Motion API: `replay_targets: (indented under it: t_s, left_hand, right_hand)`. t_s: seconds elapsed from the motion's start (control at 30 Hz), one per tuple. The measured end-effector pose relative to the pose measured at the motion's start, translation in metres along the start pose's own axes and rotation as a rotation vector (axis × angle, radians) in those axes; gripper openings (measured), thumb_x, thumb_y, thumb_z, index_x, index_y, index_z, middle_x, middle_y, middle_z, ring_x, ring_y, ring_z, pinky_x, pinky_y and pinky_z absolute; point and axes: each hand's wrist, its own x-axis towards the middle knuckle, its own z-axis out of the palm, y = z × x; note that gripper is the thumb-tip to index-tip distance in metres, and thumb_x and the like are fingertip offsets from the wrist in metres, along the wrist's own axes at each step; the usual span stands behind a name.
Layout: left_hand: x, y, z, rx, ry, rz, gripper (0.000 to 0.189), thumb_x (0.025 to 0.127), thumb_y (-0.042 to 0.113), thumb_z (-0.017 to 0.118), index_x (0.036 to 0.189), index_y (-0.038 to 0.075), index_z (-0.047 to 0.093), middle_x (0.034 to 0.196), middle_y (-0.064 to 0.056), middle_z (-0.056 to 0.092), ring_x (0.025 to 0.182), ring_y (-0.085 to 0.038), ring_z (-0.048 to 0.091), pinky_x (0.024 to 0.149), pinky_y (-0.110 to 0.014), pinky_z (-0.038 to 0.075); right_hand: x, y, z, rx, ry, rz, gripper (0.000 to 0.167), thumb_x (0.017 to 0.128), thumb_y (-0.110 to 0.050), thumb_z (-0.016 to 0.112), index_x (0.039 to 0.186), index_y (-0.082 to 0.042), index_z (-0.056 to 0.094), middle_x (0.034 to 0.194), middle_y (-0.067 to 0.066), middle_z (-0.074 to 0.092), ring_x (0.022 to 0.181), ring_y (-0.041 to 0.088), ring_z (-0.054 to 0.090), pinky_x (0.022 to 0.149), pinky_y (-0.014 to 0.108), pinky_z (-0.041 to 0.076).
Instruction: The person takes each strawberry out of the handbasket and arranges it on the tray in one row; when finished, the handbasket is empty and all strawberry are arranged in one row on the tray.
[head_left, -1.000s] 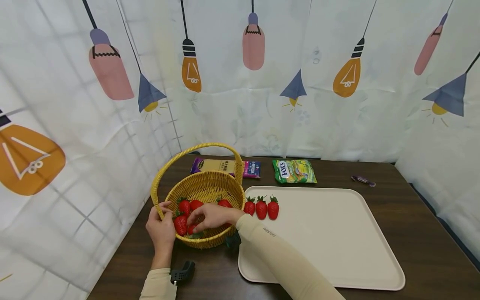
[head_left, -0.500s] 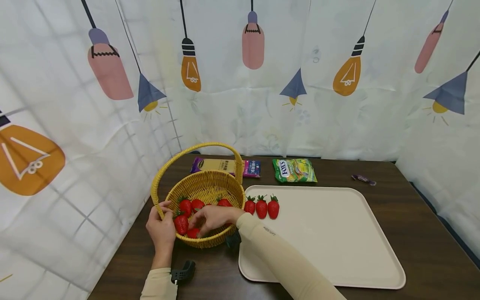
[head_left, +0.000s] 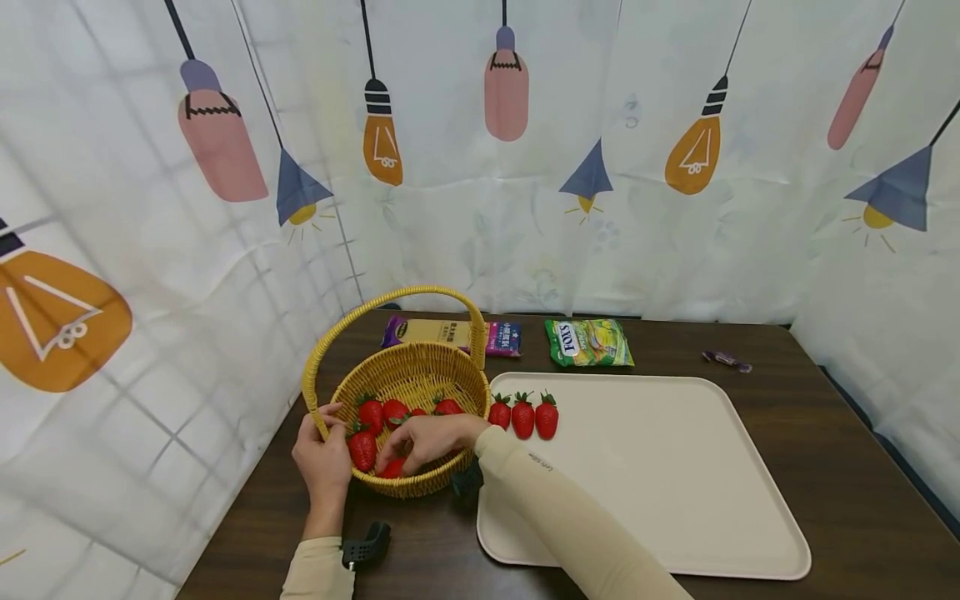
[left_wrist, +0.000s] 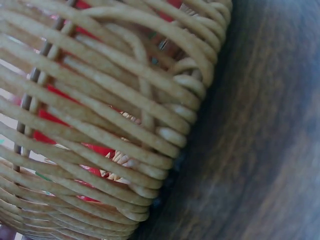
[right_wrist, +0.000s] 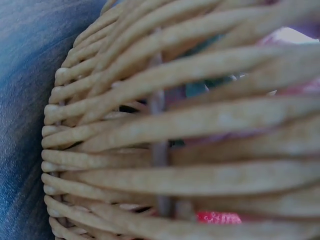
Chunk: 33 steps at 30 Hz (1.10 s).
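A yellow wicker basket point(head_left: 408, 367) with a tall handle stands on the left of the table, several red strawberries point(head_left: 363, 450) inside. My left hand point(head_left: 321, 458) grips its left side, where the handle meets the rim. Reaching in over the right rim, my right hand point(head_left: 429, 439) has fingers and thumb curled around a strawberry point(head_left: 392, 469) at the front of the basket; its fingers partly hide the fruit. In the left wrist view, basket weave point(left_wrist: 100, 100) fills the picture, red showing through gaps. Weave point(right_wrist: 200, 180) also fills the right wrist view, so neither close view shows a hand.
To the right lies a cream tray point(head_left: 660, 483) with three strawberries point(head_left: 522, 419) lined up at its upper left. Behind are a purple and gold packet point(head_left: 438, 331), a green candy bag point(head_left: 590, 343) and a small wrapped candy point(head_left: 726, 361). A printed curtain point(head_left: 480, 225) surrounds the table.
My right hand has shifted slightly right in the basket, and the front strawberry has moved a little with it. Another strawberry shows above my fingers. The left hand keeps its grip.
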Motion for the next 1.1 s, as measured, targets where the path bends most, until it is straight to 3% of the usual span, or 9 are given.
replay_targets:
  t_s: [0.1, 0.23, 0.4, 0.57, 0.7, 1.1]
  left_hand:
    - [0.0, 0.001, 0.0, -0.003, 0.0, -0.002, 0.01, 0.087, -0.008, 0.05, 0.087, -0.014, 0.059, 0.108, -0.022, 0.068, 0.087, -0.01, 0.057, 0.064, -0.018, 0.037]
    - [0.003, -0.017, 0.003, 0.006, 0.006, -0.005, 0.009, 0.088, -0.006, 0.052, 0.086, -0.008, 0.061, 0.107, -0.014, 0.07, 0.087, -0.009, 0.057, 0.064, -0.019, 0.038]
    - [0.004, -0.02, 0.003, 0.012, 0.01, -0.001, 0.008, 0.088, -0.006, 0.052, 0.085, -0.008, 0.06, 0.106, -0.011, 0.07, 0.085, -0.004, 0.056, 0.062, -0.019, 0.037]
    - [0.004, -0.021, 0.002, 0.014, 0.011, -0.013, 0.009, 0.088, -0.006, 0.052, 0.086, -0.007, 0.06, 0.106, -0.01, 0.07, 0.086, -0.004, 0.056, 0.063, -0.02, 0.038]
    - [0.004, -0.021, 0.001, 0.021, 0.014, -0.023, 0.008, 0.088, -0.006, 0.052, 0.086, -0.006, 0.06, 0.107, -0.01, 0.07, 0.084, -0.004, 0.057, 0.065, -0.02, 0.038]
    - [0.005, -0.019, 0.002, 0.001, 0.018, -0.026, 0.009, 0.087, -0.007, 0.052, 0.085, -0.004, 0.06, 0.106, -0.01, 0.071, 0.085, -0.009, 0.059, 0.065, -0.019, 0.04]
  right_hand:
    - [-0.003, -0.003, 0.0, 0.009, 0.039, -0.013, 0.031, 0.082, 0.0, 0.065, 0.111, -0.01, 0.07, 0.103, -0.01, 0.067, 0.089, 0.005, 0.053, 0.079, 0.021, 0.048]
    - [-0.006, -0.005, -0.001, 0.015, 0.14, -0.034, 0.026, 0.082, -0.005, 0.065, 0.106, -0.013, 0.072, 0.101, -0.011, 0.068, 0.089, 0.005, 0.053, 0.078, 0.021, 0.048]
    - [-0.015, -0.009, -0.003, 0.05, 0.274, -0.056, 0.017, 0.086, -0.011, 0.068, 0.102, -0.014, 0.074, 0.102, -0.011, 0.067, 0.09, 0.007, 0.056, 0.077, 0.023, 0.05]
    - [-0.029, -0.014, -0.007, -0.021, 0.389, -0.062, 0.019, 0.087, -0.015, 0.07, 0.106, -0.015, 0.074, 0.105, -0.01, 0.067, 0.092, 0.008, 0.058, 0.078, 0.023, 0.05]
    - [-0.042, -0.014, -0.009, -0.05, 0.497, -0.029, 0.028, 0.086, -0.018, 0.073, 0.113, -0.018, 0.07, 0.109, -0.011, 0.066, 0.101, 0.006, 0.056, 0.087, 0.025, 0.047]
    - [-0.077, -0.008, -0.009, 0.167, 0.72, -0.014, 0.024, 0.087, -0.02, 0.071, 0.111, -0.023, 0.072, 0.116, -0.008, 0.065, 0.107, 0.012, 0.053, 0.083, 0.029, 0.05]
